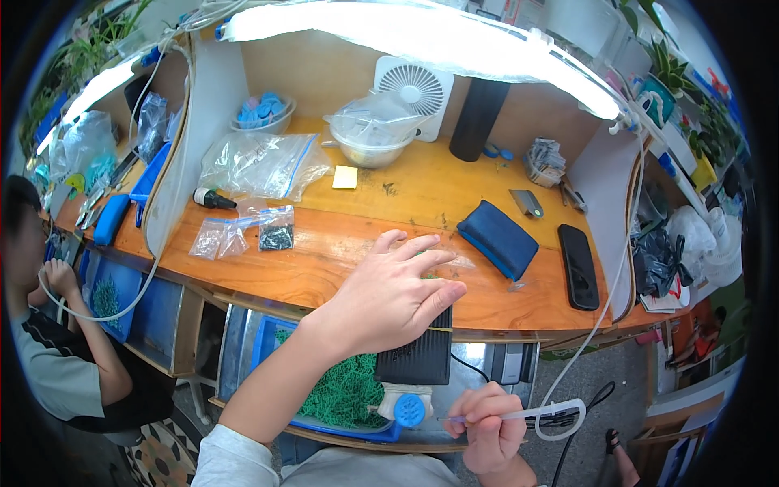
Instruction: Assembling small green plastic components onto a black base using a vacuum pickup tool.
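My left hand reaches over the front edge of the wooden bench with its fingers spread. Its thumb is above a black ribbed tray, partly hidden by the hand. What lies under the palm is hidden. Low on the right, my right hand pinches a thin pen-like tool with a fine needle tip and a whitish flexible tube joined to its back. The needle points left toward a round blue perforated cap on a whitish holder. Green small wiry pieces fill a blue tray in the drawer.
On the bench are a dark blue pouch, a phone, clear zip bags, a dark bottle, a bagged bowl, a white fan and a black cylinder. Another person sits at the left.
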Demonstrator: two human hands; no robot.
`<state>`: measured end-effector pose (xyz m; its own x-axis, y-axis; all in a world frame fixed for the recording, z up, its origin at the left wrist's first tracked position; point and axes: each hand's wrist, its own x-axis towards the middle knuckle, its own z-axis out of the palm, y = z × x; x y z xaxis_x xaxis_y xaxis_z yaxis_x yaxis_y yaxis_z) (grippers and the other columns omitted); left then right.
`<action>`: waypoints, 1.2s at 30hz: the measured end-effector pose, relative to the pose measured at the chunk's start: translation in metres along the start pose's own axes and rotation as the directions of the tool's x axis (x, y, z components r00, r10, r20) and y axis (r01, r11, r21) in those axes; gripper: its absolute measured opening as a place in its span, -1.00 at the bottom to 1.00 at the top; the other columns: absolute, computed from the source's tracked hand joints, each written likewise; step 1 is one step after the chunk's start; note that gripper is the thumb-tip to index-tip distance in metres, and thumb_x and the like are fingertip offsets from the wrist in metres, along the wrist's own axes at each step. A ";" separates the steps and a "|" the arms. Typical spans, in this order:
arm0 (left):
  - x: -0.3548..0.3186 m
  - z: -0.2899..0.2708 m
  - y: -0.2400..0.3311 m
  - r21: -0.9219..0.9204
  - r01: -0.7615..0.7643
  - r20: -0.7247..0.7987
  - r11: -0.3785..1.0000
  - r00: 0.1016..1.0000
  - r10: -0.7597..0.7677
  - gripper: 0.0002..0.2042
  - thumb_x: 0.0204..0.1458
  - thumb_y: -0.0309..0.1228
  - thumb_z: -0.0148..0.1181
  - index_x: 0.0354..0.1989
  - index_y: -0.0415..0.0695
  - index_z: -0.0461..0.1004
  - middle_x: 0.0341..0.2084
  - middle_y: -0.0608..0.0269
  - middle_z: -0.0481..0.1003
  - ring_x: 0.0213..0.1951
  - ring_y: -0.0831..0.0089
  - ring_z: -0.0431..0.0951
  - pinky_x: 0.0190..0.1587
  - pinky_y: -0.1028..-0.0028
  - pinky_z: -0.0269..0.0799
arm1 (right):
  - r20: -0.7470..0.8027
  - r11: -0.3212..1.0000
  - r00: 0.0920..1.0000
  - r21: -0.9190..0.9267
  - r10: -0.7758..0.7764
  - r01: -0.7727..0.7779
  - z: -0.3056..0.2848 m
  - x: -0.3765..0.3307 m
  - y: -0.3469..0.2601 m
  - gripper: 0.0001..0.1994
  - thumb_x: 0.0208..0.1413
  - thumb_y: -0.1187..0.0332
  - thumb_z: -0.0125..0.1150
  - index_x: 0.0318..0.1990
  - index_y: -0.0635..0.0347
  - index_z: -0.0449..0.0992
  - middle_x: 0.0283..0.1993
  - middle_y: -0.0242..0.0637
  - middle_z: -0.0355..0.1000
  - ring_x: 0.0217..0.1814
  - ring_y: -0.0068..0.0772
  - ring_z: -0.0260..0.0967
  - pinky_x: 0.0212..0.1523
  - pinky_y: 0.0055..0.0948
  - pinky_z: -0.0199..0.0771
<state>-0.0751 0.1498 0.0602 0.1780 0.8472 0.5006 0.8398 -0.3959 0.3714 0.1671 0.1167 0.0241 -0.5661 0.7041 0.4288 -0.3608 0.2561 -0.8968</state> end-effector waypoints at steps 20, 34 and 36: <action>-0.042 -0.029 -0.030 0.033 0.181 -0.034 0.983 0.983 -0.179 -0.82 0.11 -0.39 0.28 -0.13 -0.06 0.68 -0.02 0.17 0.58 0.03 0.18 0.53 0.12 0.25 0.36 | 0.017 1.000 1.000 0.006 -0.012 0.012 0.001 0.002 0.001 -0.69 0.45 0.18 -0.11 -0.19 0.30 0.27 -0.32 -0.17 0.21 -0.50 -0.42 0.22 -0.54 -0.46 0.29; -0.070 -0.028 -0.001 -0.225 0.317 -0.141 0.921 0.925 -0.353 -0.61 0.03 -0.56 0.31 0.08 -0.07 0.58 0.04 0.07 0.54 0.10 0.09 0.53 0.09 0.26 0.48 | -0.009 1.000 1.000 -0.019 0.006 -0.006 0.005 0.004 0.004 -0.67 0.45 0.15 -0.11 -0.22 0.29 0.28 -0.35 -0.18 0.22 -0.51 -0.44 0.23 -0.55 -0.48 0.29; -0.072 -0.030 0.000 -0.240 0.307 -0.175 0.921 0.920 -0.352 -0.60 0.02 -0.54 0.32 0.09 -0.07 0.57 0.04 0.06 0.53 0.10 0.09 0.52 0.10 0.25 0.47 | -0.012 1.000 1.000 -0.022 0.005 -0.005 0.004 0.004 0.005 -0.67 0.45 0.15 -0.11 -0.22 0.30 0.28 -0.35 -0.19 0.22 -0.51 -0.44 0.23 -0.55 -0.48 0.29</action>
<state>-0.1030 0.0785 0.0475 -0.2216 0.8566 0.4660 0.7051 -0.1894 0.6833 0.1601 0.1176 0.0217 -0.5591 0.7128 0.4234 -0.3417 0.2671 -0.9010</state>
